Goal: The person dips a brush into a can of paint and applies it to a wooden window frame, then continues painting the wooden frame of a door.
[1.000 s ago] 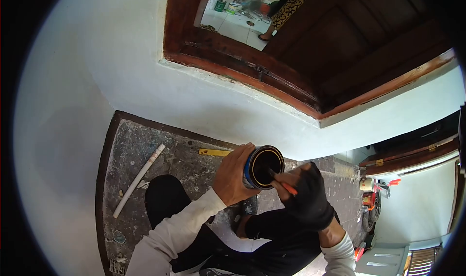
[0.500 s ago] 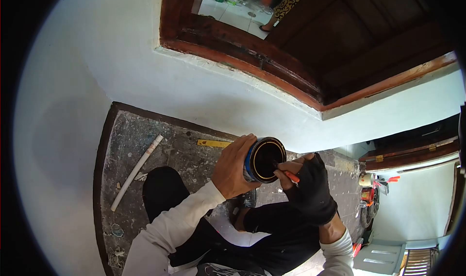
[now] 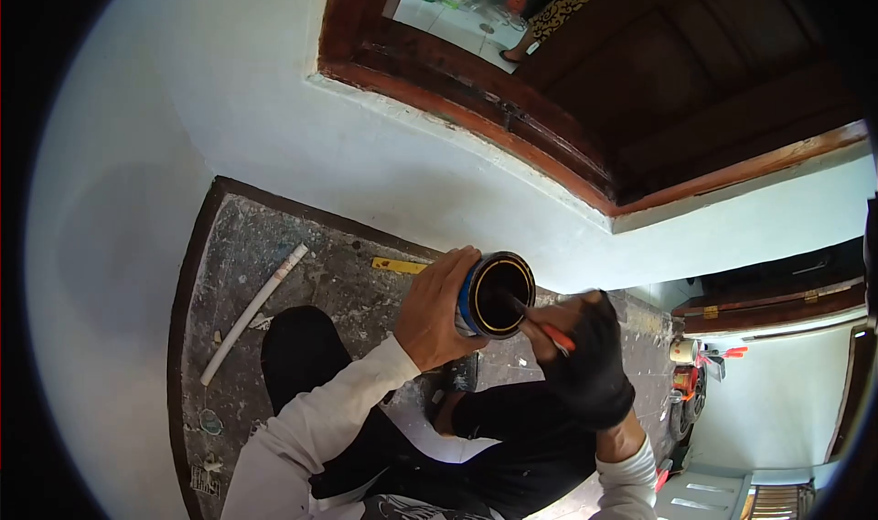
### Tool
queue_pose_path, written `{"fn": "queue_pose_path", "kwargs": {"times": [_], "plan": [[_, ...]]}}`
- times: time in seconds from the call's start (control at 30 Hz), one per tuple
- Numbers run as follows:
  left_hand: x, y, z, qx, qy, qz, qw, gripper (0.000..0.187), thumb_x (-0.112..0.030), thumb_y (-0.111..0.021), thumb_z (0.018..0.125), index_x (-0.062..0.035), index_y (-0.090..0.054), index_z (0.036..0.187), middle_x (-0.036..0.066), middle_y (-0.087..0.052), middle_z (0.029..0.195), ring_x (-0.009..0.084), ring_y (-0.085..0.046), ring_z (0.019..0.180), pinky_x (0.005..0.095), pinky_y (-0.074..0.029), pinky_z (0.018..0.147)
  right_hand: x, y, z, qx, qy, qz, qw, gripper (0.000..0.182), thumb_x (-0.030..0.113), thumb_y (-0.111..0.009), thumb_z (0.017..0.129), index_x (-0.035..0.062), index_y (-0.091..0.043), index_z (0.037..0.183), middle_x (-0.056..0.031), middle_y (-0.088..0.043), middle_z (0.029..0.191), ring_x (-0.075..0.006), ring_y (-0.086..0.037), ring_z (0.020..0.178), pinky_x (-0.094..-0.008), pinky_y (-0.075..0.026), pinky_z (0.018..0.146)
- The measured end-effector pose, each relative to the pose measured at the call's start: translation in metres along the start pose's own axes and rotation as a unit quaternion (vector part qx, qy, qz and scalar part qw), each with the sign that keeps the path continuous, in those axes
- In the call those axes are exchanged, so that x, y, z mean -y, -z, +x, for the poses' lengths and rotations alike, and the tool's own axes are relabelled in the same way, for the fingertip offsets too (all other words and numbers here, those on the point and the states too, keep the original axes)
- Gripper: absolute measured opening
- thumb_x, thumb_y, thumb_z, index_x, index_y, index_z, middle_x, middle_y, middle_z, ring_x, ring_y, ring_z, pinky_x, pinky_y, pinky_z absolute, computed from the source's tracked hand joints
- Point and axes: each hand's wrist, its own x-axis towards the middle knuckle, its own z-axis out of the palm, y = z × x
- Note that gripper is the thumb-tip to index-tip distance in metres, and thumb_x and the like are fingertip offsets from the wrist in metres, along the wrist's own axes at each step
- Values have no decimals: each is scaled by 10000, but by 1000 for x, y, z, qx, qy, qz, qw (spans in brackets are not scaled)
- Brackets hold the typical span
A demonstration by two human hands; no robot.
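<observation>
A round can [image 3: 465, 300] with a blue side and dark contents is tilted so its mouth shows. Bare fingers of my left hand [image 3: 433, 311] wrap round its left side. In a black fingerless glove, my right hand [image 3: 585, 355] grips a brush with a red-orange handle [image 3: 558, 338]. The brush's dark front end reaches over the can's rim into the mouth; its tip is hard to make out against the dark inside.
A white pipe [image 3: 254, 315] and a yellow strip [image 3: 397, 266] lie on the paint-spattered floor [image 3: 315, 282]. Above is a brown wooden frame [image 3: 466, 108] in the white wall. A person's leg [image 3: 523, 44] shows beyond it. Cans and tools stand at the right.
The view has shifted slightly. My right hand has drawn back a little from the can's mouth, and more of the brush now shows between my fingers and the rim.
</observation>
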Motion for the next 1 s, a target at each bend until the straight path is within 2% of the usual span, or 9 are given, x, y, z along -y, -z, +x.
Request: {"fn": "queue_pose_path", "kwargs": {"times": [0.17,0.33,0.4,0.53,0.6,0.63,0.83,0.93,1.0], "plan": [[2,3,0,-13,1,2,1000,1200,-268,-1016,658,-81,-348,1637,188,-461,1627,411,-427,1540,538,-360,1286,-4,-3,14,22,59,-5,998,261,68,-882,844,55,-717,1045,-38,-755,983,-245,-665,777,-400,-485,770],[1,5,-3,-15,10,8,1000,1189,-251,-1014,659,-76,-357,1634,188,-467,1625,409,-436,1537,543,-373,1277,0,-4,10,-2,-1,43,999,269,54,-882,840,57,-709,1046,-30,-755,968,-245,-692,799,-401,-486,763],[4,5,1,-27,-6,4,1000,1194,-240,-1017,653,-71,-358,1634,195,-474,1621,411,-440,1536,542,-381,1271,-3,-8,16,12,40,10,999,264,60,-882,848,59,-711,1048,-42,-750,928,-246,-684,773,-399,-487,762],[2,7,-3,-21,2,5,1000,1207,-239,-1022,646,-67,-355,1636,205,-474,1621,420,-441,1533,545,-382,1267,1,-1,13,14,22,17,1000,283,58,-883,844,58,-710,1068,-38,-755,973,-249,-667,783,-408,-493,770],[5,8,-1,-38,-10,11,999,1212,-239,-1027,642,-59,-355,1634,214,-477,1615,431,-450,1522,550,-386,1260,-1,-3,15,1,56,20,998,274,56,-884,839,60,-716,1055,-40,-757,980,-252,-654,780,-412,-493,773],[6,8,2,-44,-7,11,999,1212,-239,-1027,642,-59,-355,1634,214,-477,1615,431,-450,1522,550,-386,1260,3,-1,13,-5,-8,52,999,296,50,-889,829,68,-713,1067,-29,-754,984,-252,-663,798,-415,-489,774],[8,8,-2,-47,-11,15,999,1213,-241,-1030,645,-46,-352,1632,213,-486,1607,430,-465,1508,554,-393,1250,-6,-6,22,13,42,15,999,251,61,-877,843,69,-721,1039,-40,-745,1067,-251,-663,826,-420,-477,792],[9,10,2,-53,-26,9,998,1209,-239,-1028,645,-49,-356,1631,212,-483,1610,427,-466,1508,551,-395,1249,-3,-9,16,32,22,2,999,242,55,-868,841,70,-722,1033,-44,-743,1093,-245,-667,843,-427,-473,801],[8,11,0,-43,-7,20,999,1199,-246,-1026,650,-53,-361,1629,211,-481,1611,425,-465,1509,550,-397,1250,-2,-6,11,-14,-11,38,999,251,57,-867,837,67,-729,1046,-42,-744,1084,-248,-665,843,-427,-477,794]]}}
